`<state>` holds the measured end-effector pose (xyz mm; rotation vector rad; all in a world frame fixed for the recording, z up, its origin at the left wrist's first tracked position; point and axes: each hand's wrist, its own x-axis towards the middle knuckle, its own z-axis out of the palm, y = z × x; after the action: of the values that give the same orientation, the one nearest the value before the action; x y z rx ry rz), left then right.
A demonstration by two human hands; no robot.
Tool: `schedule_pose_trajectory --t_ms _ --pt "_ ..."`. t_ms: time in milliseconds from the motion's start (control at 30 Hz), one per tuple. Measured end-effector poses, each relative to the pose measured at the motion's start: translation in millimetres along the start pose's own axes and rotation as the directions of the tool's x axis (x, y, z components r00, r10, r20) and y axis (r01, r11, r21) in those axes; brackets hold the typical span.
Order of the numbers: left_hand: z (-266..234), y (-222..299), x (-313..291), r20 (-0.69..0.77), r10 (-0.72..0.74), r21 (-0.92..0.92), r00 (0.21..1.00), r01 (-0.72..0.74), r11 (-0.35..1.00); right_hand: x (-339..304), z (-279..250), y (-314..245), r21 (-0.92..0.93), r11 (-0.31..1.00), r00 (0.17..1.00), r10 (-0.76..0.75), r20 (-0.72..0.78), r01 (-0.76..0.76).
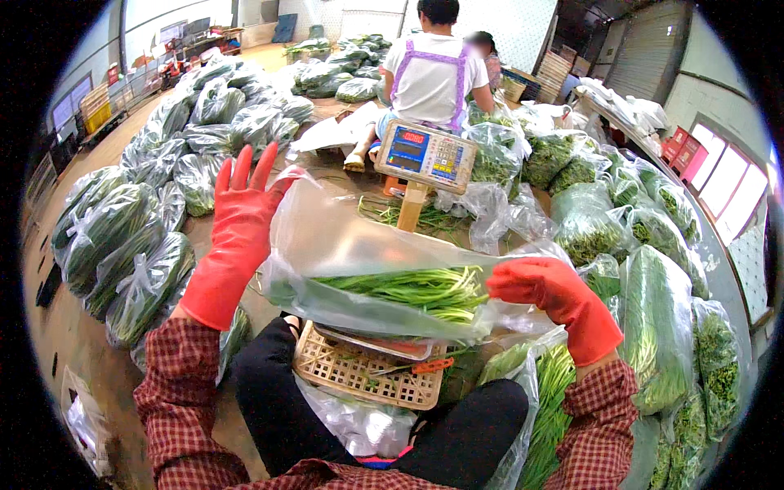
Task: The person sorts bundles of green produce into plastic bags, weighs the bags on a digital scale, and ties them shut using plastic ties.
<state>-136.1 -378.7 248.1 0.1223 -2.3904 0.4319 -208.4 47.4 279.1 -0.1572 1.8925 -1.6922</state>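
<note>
In the head view, a clear bag stretches across the centre, with a bundle of long green stalks lying lengthwise inside it, the pale ends toward 3 o'clock. The left hand, in a red rubber glove, stands at the bag's 10 o'clock corner; its fingers are spread wide and point up, and its inner edge touches the plastic. The right hand, gloved alike, is at the bag's 3 o'clock end, its fingers bent and bunched together; I cannot tell whether they pinch the plastic.

Toward 6 o'clock, partly beneath the bag, is a tan lattice crate, with an orange-handled tool on it. At 5 o'clock an open plastic bag of long greens lies beside the person's knee. At 12 o'clock a scale display stands tilted on a post. Beyond it a co-worker in a white top with purple straps sits facing away, near another person.

Filled bags of greens are heaped from 9 to 11 o'clock, and more bagged greens crowd from 1 to 4 o'clock.
</note>
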Motion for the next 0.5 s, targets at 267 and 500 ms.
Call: schedule_pose_trajectory --t_ms 267,500 --pt "-84 -17 -5 -0.039 -0.151 -0.905 0.988 0.029 0.425 -83 19 -4 -0.073 0.792 0.738 -0.594 -0.319 0.606" --pt "-86 -3 -41 0.271 -0.19 -0.953 0.943 0.291 0.082 -148 -40 71 -0.066 0.932 0.701 -0.312 -0.642 0.355"
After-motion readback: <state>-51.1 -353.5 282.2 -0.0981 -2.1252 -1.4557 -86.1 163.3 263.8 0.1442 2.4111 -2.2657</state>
